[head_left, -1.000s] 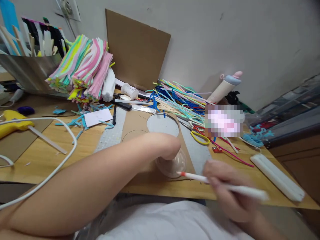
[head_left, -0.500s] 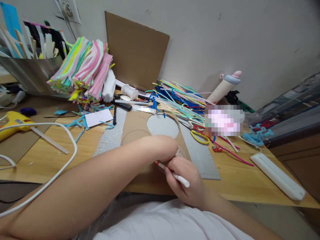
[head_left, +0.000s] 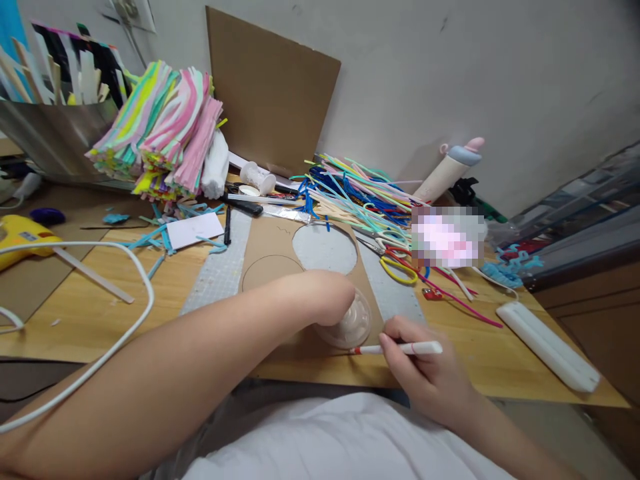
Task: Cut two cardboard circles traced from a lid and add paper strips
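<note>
My right hand [head_left: 427,373] is closed around a white pen [head_left: 371,349], whose red-banded tip end points left at the near edge of a clear round plastic lid [head_left: 361,317]. The lid lies flat on a sheet of brown cardboard [head_left: 260,240]. My left hand [head_left: 333,293] bends down over the lid's left side; its fingers are hidden behind the wrist. A drawn circle [head_left: 273,257] shows on the cardboard, partly covered by my left forearm. Beyond it is a round cut-out hole [head_left: 325,250], with a grey cutting mat [head_left: 220,277] underneath.
Scissors with yellow handles [head_left: 397,270] and loose pipe cleaners [head_left: 350,193] lie behind and right. A white power strip [head_left: 547,347] sits at right. At left are a yellow glue gun [head_left: 27,240], a white cable [head_left: 150,287] and bundled pipe cleaners [head_left: 165,127].
My right hand has moved right and slightly down with the pen, away from my left hand. More of the clear lid shows. My left hand stays at the lid.
</note>
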{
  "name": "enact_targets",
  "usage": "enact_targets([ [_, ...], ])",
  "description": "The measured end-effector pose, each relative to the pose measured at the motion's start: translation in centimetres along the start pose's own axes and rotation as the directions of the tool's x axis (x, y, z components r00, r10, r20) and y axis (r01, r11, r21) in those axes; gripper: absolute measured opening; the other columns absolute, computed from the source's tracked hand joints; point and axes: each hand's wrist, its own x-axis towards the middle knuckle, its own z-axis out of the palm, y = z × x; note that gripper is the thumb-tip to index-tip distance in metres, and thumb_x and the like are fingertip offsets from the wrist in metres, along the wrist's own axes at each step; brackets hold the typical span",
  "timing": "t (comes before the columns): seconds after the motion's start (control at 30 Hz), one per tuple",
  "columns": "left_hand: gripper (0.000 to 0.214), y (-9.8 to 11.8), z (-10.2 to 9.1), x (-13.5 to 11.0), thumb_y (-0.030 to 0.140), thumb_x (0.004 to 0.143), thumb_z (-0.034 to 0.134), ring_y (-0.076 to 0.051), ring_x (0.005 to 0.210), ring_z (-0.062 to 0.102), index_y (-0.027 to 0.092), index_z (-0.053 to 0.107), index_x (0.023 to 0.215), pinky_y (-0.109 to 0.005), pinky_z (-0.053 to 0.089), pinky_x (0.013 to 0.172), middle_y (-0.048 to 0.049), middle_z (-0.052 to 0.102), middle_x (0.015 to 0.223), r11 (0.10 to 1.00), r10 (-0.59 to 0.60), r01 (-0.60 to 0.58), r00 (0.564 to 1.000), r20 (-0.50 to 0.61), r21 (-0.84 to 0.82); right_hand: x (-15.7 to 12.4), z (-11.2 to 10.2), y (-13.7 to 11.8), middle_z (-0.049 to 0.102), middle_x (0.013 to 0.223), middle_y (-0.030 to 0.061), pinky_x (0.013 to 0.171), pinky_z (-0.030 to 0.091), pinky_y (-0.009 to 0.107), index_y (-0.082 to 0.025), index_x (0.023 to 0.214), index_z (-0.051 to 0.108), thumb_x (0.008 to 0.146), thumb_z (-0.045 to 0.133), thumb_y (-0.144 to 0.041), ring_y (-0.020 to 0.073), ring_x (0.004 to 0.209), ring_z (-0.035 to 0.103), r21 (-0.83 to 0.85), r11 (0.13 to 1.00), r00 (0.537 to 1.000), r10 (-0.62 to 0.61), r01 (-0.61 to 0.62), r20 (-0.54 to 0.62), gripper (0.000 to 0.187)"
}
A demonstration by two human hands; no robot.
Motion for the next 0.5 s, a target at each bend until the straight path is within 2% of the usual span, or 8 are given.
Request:
enact_targets([
  [0.1, 0.017, 0.0, -0.1, 0.2, 0.019, 0.069, 0.066, -0.024, 0.064, 0.066, 0.014, 0.076, 0.081, -0.031, 0.045, 0.058, -0.0130, 0.076, 0.080, 1.000, 0.016, -0.016, 1.000, 0.014, 0.001, 0.7, 0.5, -0.5, 0.046, 0.063, -0.0041, 0.053, 0.033, 0.023, -0.021, 0.075, 0.048, 0.092, 0.045, -0.015, 0.0103, 0.055, 0.043, 0.085, 0.996, 1.000, -0.018, 0.019, -0.006, 0.018],
  [0.17, 0.014, 0.0, -0.1, 0.1, 0.020, 0.067, 0.067, -0.023, 0.062, 0.065, 0.015, 0.076, 0.077, -0.031, 0.044, 0.057, -0.0110, 0.075, 0.077, 1.000, 0.027, -0.027, 0.999, 0.019, 0.001, 1.0, 1.2, -0.5, 0.050, 0.066, -0.0028, 0.056, 0.035, 0.023, -0.020, 0.079, 0.051, 0.092, 0.045, -0.015, 0.0111, 0.059, 0.046, 0.123, 0.992, 0.999, -0.040, 0.035, 0.035, 0.015],
  [0.3, 0.011, -0.1, -0.1, -0.5, 0.019, 0.065, 0.067, -0.022, 0.061, 0.064, 0.017, 0.075, 0.073, -0.030, 0.043, 0.053, -0.0083, 0.074, 0.073, 0.999, 0.036, -0.036, 0.999, -0.005, -0.010, 0.8, 2.2, 0.0, 0.051, 0.068, -0.0023, 0.058, 0.037, 0.024, -0.020, 0.080, 0.051, 0.092, 0.045, -0.015, 0.0116, 0.061, 0.047, 0.148, 0.989, 0.998, -0.017, 0.007, 0.066, 0.014],
  [0.5, 0.021, -0.1, 0.8, -1.2, 0.031, 0.067, 0.071, -0.024, 0.073, 0.067, 0.019, 0.074, 0.084, -0.029, 0.042, 0.054, -0.0082, 0.075, 0.089, 0.999, 0.044, -0.046, 0.995, -0.088, -0.024, -0.6, 1.5, 1.1, 0.047, 0.065, -0.0040, 0.052, 0.034, 0.022, -0.020, 0.076, 0.050, 0.093, 0.044, -0.018, 0.0104, 0.055, 0.043, 0.150, 0.985, 0.996, 0.079, -0.083, 0.033, 0.018],
])
